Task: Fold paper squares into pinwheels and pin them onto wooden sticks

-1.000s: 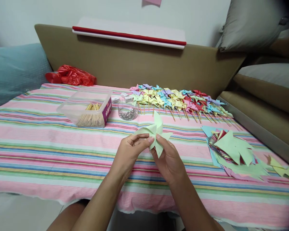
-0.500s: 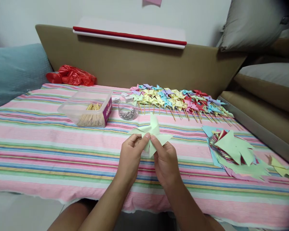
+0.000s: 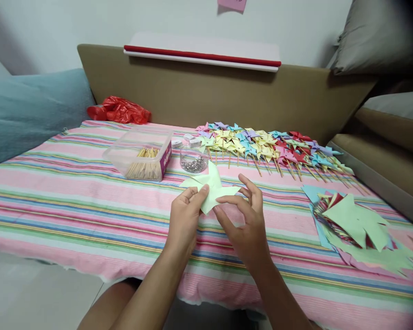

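A pale green paper pinwheel (image 3: 213, 185) with folded blades is held up over the striped cloth, without a stick. My left hand (image 3: 186, 217) grips its left side, thumb pressed on the front near the middle and the other fingers behind. At the pinwheel's lower right edge is my right hand (image 3: 246, 220), its thumb and index fingertips close together on the paper. Its other fingers are raised and apart. Just behind the pinwheel stands a clear round tub (image 3: 193, 161) of small silvery pieces. To its left is a clear plastic box (image 3: 137, 142) holding thin wooden sticks (image 3: 145, 167).
Finished pinwheels (image 3: 258, 144) on sticks lie in rows at the back right. Cut paper sheets (image 3: 358, 224) are piled at the right on the striped cloth (image 3: 124, 224). A red plastic bag (image 3: 124, 111), small white boxes (image 3: 192, 140) and a blue cushion (image 3: 37, 110) sit further back.
My right hand's thumb has left the pinwheel's middle, and its fingers have spread and moved to the lower right edge. The pinwheel tilts flatter in my left hand. The view has turned slightly left.
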Demonstrator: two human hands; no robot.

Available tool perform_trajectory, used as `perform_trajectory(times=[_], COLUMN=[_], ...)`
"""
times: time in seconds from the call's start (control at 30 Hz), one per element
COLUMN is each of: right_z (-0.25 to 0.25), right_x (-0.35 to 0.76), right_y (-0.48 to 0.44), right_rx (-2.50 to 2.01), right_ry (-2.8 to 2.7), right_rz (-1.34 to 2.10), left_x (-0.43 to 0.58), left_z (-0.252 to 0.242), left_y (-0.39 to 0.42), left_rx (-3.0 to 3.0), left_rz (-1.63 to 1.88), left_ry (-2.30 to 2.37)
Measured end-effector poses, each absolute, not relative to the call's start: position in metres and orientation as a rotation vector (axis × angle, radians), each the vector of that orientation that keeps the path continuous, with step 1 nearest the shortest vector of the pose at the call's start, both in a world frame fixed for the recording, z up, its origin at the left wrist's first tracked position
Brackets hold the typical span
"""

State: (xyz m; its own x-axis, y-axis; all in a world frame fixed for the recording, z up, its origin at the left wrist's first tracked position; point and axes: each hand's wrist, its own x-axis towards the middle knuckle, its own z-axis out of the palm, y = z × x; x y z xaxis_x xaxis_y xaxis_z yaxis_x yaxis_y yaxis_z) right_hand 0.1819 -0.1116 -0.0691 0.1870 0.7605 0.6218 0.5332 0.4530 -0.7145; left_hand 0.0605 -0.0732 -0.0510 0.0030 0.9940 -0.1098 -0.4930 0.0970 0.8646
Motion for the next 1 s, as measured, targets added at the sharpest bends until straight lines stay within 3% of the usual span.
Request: perform_trajectory(times=[0.33,1.0], right_z=[-0.0761,-0.0736], right_x=[0.186,0.1828], right_y=[-0.105,-0.103], right_rx=[-1.244,-1.251], right_ry=[-1.071,-1.074], right_rz=[0.559,0.436], left_x=[0.0638,0.0673], left_z=[-0.052,-0.0517], left_y=[-0.0792,-0.0834], left_rx=[0.948,1.021], left_rz=[1.274,1.257], left_ry=[0.946,0.991])
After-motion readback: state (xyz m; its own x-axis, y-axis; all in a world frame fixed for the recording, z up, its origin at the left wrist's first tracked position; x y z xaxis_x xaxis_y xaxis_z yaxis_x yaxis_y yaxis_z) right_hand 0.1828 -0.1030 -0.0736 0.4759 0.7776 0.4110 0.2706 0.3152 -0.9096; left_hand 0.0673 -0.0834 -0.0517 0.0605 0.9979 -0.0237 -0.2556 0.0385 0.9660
